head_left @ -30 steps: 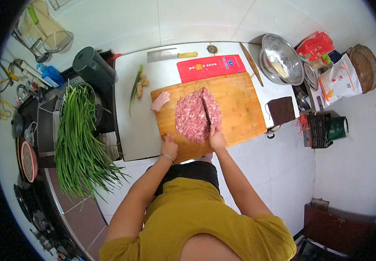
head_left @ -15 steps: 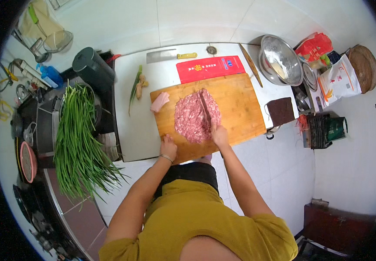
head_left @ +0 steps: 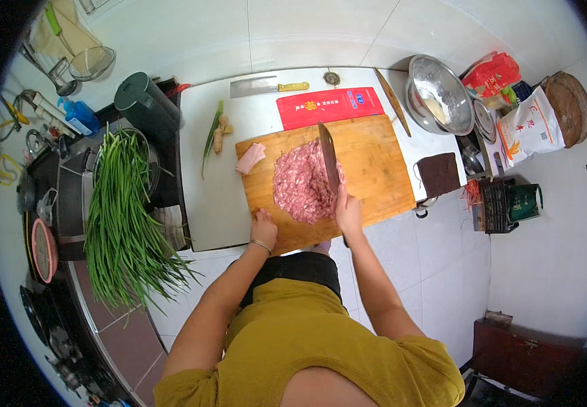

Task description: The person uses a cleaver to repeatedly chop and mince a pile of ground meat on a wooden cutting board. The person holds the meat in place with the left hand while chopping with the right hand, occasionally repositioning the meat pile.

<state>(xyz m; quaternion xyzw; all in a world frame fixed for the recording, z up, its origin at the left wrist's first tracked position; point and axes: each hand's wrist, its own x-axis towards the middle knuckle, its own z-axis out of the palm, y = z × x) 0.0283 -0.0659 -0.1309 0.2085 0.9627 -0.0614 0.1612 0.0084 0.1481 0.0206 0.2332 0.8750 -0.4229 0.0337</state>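
Observation:
A round, flattened heap of minced meat point(head_left: 298, 182) lies on the wooden cutting board point(head_left: 378, 163). My right hand point(head_left: 349, 214) is closed around a cleaver point(head_left: 330, 157), whose dark blade stands along the right side of the heap; the handle is hidden in my fingers. On the board's near left corner rests my left hand point(head_left: 263, 229), its fingers bent over the edge. A pale pink piece of pork skin or fat point(head_left: 250, 158) sits at the board's left side.
Behind the board are a second cleaver point(head_left: 255, 86) and a red packet point(head_left: 330, 107). Ginger point(head_left: 221, 134) and a scallion point(head_left: 211, 139) lie left. Chives point(head_left: 127, 224) hang over the left edge. A steel bowl point(head_left: 440, 95) and a white bag point(head_left: 532, 122) stand at right.
My right hand has shifted slightly right, and the cleaver has risen out of the minced meat to its right edge. My left hand stays on the board's corner.

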